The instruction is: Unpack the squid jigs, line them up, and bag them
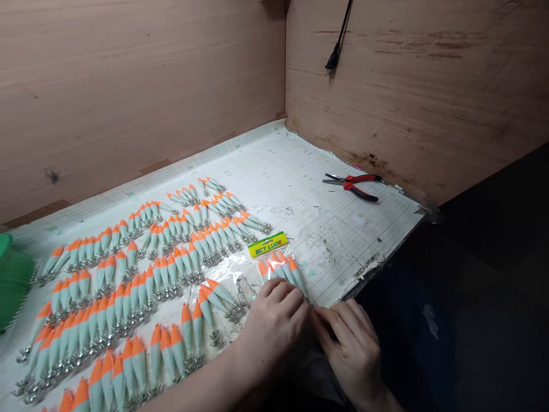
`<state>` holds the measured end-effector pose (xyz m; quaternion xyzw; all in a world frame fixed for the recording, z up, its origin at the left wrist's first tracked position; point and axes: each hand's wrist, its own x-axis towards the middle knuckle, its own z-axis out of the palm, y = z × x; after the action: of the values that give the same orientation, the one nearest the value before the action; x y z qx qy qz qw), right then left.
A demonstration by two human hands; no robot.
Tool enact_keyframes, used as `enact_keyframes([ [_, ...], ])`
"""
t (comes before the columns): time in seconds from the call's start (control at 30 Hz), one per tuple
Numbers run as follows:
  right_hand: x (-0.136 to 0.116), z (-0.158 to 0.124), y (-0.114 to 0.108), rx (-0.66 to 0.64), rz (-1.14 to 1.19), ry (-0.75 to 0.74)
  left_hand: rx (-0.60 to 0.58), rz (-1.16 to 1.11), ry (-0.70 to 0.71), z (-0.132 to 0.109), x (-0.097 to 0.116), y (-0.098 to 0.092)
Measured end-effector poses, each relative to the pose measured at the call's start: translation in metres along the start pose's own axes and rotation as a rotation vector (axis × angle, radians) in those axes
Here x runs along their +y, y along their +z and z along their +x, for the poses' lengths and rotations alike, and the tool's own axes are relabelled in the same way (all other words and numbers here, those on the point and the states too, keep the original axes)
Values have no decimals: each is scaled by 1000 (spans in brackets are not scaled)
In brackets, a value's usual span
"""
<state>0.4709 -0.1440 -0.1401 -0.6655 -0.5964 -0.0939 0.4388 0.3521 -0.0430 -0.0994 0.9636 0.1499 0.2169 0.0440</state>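
A clear plastic lure bag [281,272] with a yellow and green "BCT LURE" header lies on the table, several orange-tipped, pale green lures inside it. My left hand [277,320] is closed over the bag's near end, fingers curled and covering the hooks there. Close beside it, my right hand [351,346] is closed, its thumb and finger pinched by the bag's lower corner. What sits in that pinch is hidden. To the left, loose squid lures [137,292] with metal hook crowns lie in several slanting rows.
Red-handled pliers [354,186] rest at the back right of the paper-covered table [274,166]. A green container [15,280] stands at the left edge. Wooden panels [141,86] wall in the back and right. A black plug [332,60] dangles from its cord.
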Motion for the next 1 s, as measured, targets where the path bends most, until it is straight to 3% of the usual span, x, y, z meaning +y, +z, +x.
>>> enact_keyframes([
  [0.13, -5, -15, -6, 22, 16, 24, 129, -20, -56, -16, 21, 0],
  [0.3, -7, -28, -5, 23, 95, 29, 209, 89, -314, -29, 44, 8],
  [0.43, -6, -26, -2, 29, 126, 23, 276, 5, -411, -28, 47, 15],
  [0.6, -1, -24, 0, 29, 148, 12, 334, -74, -412, -28, 46, 21],
  [0.87, 3, -14, -2, -2, 148, 33, 373, -35, -443, -30, 44, 28],
  [1.0, 3, -13, -2, -2, 128, 49, 212, 63, -524, -28, 39, 25],
])
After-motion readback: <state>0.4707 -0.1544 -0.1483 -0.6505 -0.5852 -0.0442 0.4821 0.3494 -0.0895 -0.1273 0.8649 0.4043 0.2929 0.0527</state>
